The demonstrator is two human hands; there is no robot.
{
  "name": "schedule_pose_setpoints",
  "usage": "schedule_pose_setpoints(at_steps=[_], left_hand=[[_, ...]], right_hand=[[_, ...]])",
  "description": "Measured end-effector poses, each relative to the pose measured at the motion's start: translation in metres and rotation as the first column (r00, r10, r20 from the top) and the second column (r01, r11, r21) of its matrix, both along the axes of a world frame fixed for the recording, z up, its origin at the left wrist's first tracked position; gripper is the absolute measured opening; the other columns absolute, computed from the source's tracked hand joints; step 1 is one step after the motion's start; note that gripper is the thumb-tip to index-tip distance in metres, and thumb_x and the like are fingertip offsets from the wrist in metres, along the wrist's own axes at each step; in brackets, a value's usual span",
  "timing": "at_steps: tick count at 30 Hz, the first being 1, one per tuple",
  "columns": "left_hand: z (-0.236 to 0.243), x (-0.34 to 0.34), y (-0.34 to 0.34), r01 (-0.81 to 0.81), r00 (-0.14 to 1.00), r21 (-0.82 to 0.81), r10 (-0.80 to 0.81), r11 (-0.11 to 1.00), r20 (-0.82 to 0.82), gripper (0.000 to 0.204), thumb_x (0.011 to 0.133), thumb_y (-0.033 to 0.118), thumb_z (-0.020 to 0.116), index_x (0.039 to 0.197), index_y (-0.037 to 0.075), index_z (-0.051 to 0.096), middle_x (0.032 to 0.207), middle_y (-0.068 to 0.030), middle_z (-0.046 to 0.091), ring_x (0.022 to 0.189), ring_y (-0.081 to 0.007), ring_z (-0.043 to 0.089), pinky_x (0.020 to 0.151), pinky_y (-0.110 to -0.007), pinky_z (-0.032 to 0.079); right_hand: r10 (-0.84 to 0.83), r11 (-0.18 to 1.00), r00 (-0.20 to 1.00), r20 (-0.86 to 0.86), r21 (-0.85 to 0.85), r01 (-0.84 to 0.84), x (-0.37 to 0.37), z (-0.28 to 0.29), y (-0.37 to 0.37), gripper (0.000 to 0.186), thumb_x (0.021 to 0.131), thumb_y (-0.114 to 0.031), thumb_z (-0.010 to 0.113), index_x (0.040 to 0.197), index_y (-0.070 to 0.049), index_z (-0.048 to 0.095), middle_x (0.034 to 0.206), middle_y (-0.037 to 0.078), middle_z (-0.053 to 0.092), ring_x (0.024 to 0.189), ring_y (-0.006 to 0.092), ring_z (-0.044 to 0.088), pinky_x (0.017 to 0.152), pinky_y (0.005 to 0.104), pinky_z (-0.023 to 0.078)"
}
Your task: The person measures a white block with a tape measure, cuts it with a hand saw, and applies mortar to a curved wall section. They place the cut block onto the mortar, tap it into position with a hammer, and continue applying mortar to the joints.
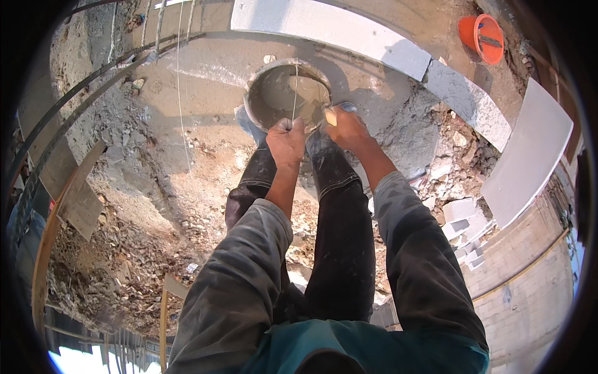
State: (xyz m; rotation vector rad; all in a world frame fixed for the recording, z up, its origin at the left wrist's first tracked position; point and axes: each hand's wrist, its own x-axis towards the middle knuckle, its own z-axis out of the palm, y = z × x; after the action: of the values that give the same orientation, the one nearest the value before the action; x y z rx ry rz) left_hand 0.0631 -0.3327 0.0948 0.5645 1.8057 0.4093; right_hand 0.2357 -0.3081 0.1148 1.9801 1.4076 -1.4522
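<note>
A round grey basin (263,84) holding wet grey mortar sits on the ground between my feet. My left hand (286,134) is closed on a thin pale string (296,96) at the near rim, with the string stretched up across the basin. My right hand (346,128) is closed around a pale wooden handle (330,116) at the basin's right rim; whatever is on its far end is hard to make out.
Long white blocks (330,31) lie in an arc beyond the basin. An orange bucket (489,38) stands at upper right. A pale board (526,153) and rubble (445,168) are on the right. Rebar (81,93) and wooden planks (75,193) line the left.
</note>
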Motion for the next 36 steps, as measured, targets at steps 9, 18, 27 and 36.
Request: schedule_pose_setpoints(at_steps=[9,18,27,36], left_hand=[[-0.08,-0.098,-0.01,0.21,0.898,-0.003,-0.194,0.978,-0.395,0.025,0.09,0.017,0.06,0.102,-0.005,0.059,0.094,-0.0168,0.067,0.086,-0.026,0.064,0.08,-0.037,0.049],[-0.11,-0.104,0.006,0.31,0.843,-0.165,-0.35,0.937,-0.408,0.054,0.09,0.013,0.052,0.139,-0.009,0.042,0.117,-0.0241,0.064,0.111,-0.0328,0.061,0.093,-0.039,0.046],[-0.112,-0.115,0.021,-0.189,0.978,-0.252,0.206,0.949,0.042,0.04,0.09,0.011,0.043,0.126,0.002,0.058,0.106,-0.0149,0.064,0.092,-0.0269,0.062,0.082,-0.042,0.052],[-0.084,-0.078,0.01,-0.024,1.0,-0.095,0.023,0.995,-0.009,0.039,0.088,0.004,0.041,0.122,-0.007,0.058,0.105,-0.0196,0.065,0.087,-0.0252,0.067,0.069,-0.038,0.058]], right_hand=[[-0.456,0.837,0.803,-0.385,0.122,0.534,0.038,-0.006,-0.117,0.046,0.079,-0.015,0.064,0.122,-0.001,0.053,0.1,0.024,0.064,0.094,0.04,0.063,0.082,0.0431,0.05],[-0.782,0.442,0.427,-0.454,0.079,0.894,0.158,0.021,-0.127,0.037,0.087,-0.014,0.07,0.118,-0.001,0.055,0.083,0.007,0.063,0.067,0.0095,0.058,0.059,0.0234,0.048],[-0.791,0.081,-0.14,-0.595,-0.329,0.941,0.209,0.013,-0.099,0.036,0.093,-0.021,0.057,0.123,-0.001,0.057,0.078,0.004,0.061,0.053,0.0105,0.057,0.046,0.0254,0.048],[-0.912,0.176,0.145,-0.383,-0.045,0.983,0.194,0.024,-0.074,0.038,0.091,-0.028,0.064,0.117,0.0,0.058,0.081,0.005,0.062,0.065,0.009,0.057,0.057,0.0258,0.046]])
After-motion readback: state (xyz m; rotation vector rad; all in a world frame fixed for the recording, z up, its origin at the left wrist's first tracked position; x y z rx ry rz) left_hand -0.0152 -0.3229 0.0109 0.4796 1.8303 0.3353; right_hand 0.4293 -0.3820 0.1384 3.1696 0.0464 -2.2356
